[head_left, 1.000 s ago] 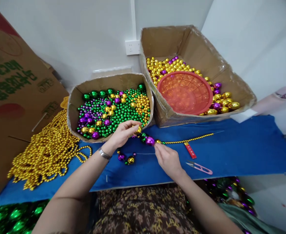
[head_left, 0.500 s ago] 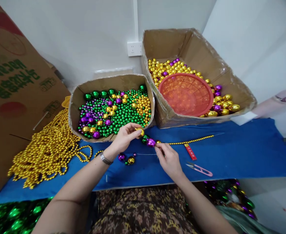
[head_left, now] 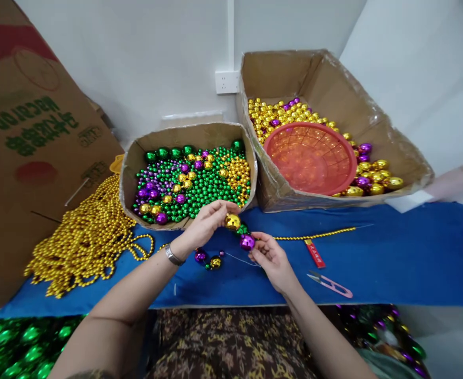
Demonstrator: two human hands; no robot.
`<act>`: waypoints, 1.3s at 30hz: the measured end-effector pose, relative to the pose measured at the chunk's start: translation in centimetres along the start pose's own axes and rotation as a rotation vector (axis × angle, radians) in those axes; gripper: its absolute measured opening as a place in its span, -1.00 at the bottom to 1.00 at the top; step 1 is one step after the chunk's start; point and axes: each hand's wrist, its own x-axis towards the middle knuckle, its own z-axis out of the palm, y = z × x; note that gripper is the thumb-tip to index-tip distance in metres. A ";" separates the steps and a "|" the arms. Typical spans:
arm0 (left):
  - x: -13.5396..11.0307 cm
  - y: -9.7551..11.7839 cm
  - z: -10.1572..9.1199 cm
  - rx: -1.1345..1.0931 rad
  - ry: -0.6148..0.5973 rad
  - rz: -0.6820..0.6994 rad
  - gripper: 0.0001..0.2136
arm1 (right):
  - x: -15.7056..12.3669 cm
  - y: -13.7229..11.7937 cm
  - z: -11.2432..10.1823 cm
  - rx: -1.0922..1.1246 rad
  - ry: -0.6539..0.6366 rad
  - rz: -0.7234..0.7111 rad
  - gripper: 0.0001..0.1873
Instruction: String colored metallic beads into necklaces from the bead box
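My left hand [head_left: 211, 220] pinches a large gold bead [head_left: 233, 221] in front of the smaller box. Below that bead hang small green beads [head_left: 242, 229] and a large purple bead [head_left: 247, 241], joined in one short cluster. The fingers of my right hand [head_left: 268, 258] are closed at the purple bead's right side; what lies inside them is partly hidden. A thin white thread [head_left: 241, 259] runs from near my right hand to a small purple bead [head_left: 222, 253]. Beside it on the blue cloth lie another large purple bead [head_left: 200, 256] and a gold bead [head_left: 215, 262].
The smaller cardboard box [head_left: 126, 181] holds mixed beads. Behind right, a larger box [head_left: 273, 197] contains gold beads and a red basket [head_left: 310, 158]. Gold bead strands [head_left: 85, 237] are heaped at left. Pink thread snips [head_left: 336, 287] and a red tag [head_left: 315, 255] lie at right.
The bead cluster has tilted, its purple bead now lower and more of the gold bead showing. My right hand has shifted slightly right. The view has moved a little.
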 end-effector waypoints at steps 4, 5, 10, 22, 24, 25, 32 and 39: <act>2.1 1.2 -3.4 0.193 0.184 0.063 -0.63 | -0.3 0.1 -0.8 -0.049 0.024 -0.026 -0.62; 2.8 1.6 -4.9 0.247 0.253 0.083 -0.63 | -0.3 0.2 -1.0 -0.051 0.028 -0.026 -0.62; 5.3 3.3 -14.3 0.941 0.675 0.030 -0.79 | -0.4 0.4 -1.4 0.021 0.029 -0.001 -0.61; 6.5 1.4 -18.4 1.245 0.560 -0.226 -0.88 | -0.2 0.2 -0.5 0.000 -0.016 0.026 -0.63; 6.2 1.9 -17.4 1.209 0.579 -0.190 -0.87 | -0.3 0.0 -0.3 -0.005 -0.020 0.022 -0.63; 5.9 2.1 -16.6 1.166 0.586 -0.163 -0.85 | -0.4 -0.2 -0.2 -0.011 -0.019 0.017 -0.63; 1.2 2.2 -8.1 -0.156 0.338 0.002 -0.80 | -0.4 -1.2 0.5 -0.046 0.014 0.010 -0.64; -0.8 1.3 -3.8 -0.414 0.275 -0.103 -0.80 | -0.5 -1.3 0.3 -0.074 0.047 -0.016 -0.65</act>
